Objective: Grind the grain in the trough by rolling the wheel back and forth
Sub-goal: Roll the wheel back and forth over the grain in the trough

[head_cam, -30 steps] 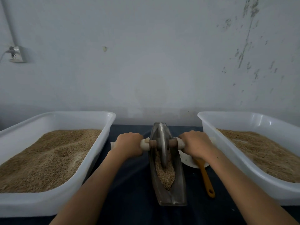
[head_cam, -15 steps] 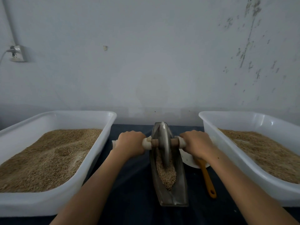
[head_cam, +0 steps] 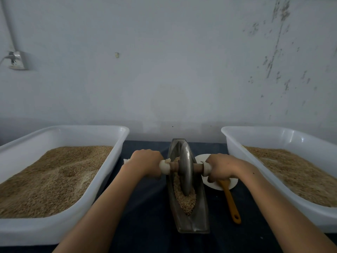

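From the head view, the grinding looks under way but far from finished. The grain [head_cam: 185, 199] in the trough [head_cam: 200, 212] reads as whole, coarse kernels heaped toward the near end, with no fine flour visible among them, so I judge that many more passes are needed. The wheel [head_cam: 185, 168] stands on edge in the middle of the trough, its lower rim sunk into the grain.

The left hand [head_cam: 145, 164] is wrapped around the left end of the axle handle [head_cam: 165, 167], fingers curled over the top of it. The right hand [head_cam: 221, 167] grips the right end the same way, knuckles up. The two hands sit level with each other, one on each side of the wheel.

The wheel is a thin, dull grey metal disc with a smooth face. Its axle looks like brown wood capped with pale, rounded ends. The trough is long, narrow and boat-shaped, of dark worn metal, running from near to far on a dark blue cloth [head_cam: 145, 207].

On the left stands a white plastic tub [head_cam: 116, 136] filled with tan grain, and another white tub [head_cam: 235, 141] stands on the right, also filled. Just beside the trough on the right lies a small white dish [head_cam: 215, 187] with an orange-handled utensil [head_cam: 231, 203] resting on it. Behind is a pale, stained wall [head_cam: 182, 70].
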{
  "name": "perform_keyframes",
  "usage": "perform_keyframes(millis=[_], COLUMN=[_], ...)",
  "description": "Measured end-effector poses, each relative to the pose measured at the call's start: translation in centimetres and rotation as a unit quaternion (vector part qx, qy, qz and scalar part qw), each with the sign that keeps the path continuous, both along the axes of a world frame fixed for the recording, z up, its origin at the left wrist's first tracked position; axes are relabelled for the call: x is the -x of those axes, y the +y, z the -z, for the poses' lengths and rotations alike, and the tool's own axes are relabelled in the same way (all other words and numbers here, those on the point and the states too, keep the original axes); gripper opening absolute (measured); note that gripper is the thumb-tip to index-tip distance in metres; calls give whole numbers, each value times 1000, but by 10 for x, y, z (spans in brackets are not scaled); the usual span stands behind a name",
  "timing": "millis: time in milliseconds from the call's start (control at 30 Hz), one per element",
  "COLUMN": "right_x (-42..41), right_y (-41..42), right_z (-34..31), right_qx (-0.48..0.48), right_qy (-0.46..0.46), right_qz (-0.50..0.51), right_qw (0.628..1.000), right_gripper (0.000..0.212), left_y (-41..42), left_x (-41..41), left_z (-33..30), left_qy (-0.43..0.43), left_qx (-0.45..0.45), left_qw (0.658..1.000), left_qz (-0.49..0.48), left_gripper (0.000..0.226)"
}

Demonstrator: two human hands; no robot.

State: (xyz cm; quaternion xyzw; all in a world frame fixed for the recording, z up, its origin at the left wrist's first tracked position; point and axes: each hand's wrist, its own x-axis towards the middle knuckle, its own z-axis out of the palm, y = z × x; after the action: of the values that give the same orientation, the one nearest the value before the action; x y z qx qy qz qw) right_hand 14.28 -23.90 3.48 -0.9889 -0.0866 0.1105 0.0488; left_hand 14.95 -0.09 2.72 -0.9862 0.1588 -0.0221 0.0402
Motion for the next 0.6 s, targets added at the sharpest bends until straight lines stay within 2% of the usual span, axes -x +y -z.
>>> perform_keyframes(millis=[100,200,300,467,600], right_x=[-1,-1,-2,0,4], right_y=[2,7,13,15,13], right_z=[2,10,15,9,-3], right_qx=[27,61,71,80,102], right_qy=[-41,-177,-286,-263,-140], right_qz=[-2,-21,-34,-39,-38], right_qw=[999,982,955,961,984], right_gripper=[17,8,10,5,17], left_y=[-1,1,5,9,7], left_x=[0,-1,-2,-4,-2], left_z=[2,10,16,14,4], left_qy=[-37,-95,-94,-16,80], left_qx=[7,25,63,81,70], left_qw=[999,995,993,996,994], left_qz=[-4,-10,-18,-16,-23], left_gripper=[22,12,11,15,20])
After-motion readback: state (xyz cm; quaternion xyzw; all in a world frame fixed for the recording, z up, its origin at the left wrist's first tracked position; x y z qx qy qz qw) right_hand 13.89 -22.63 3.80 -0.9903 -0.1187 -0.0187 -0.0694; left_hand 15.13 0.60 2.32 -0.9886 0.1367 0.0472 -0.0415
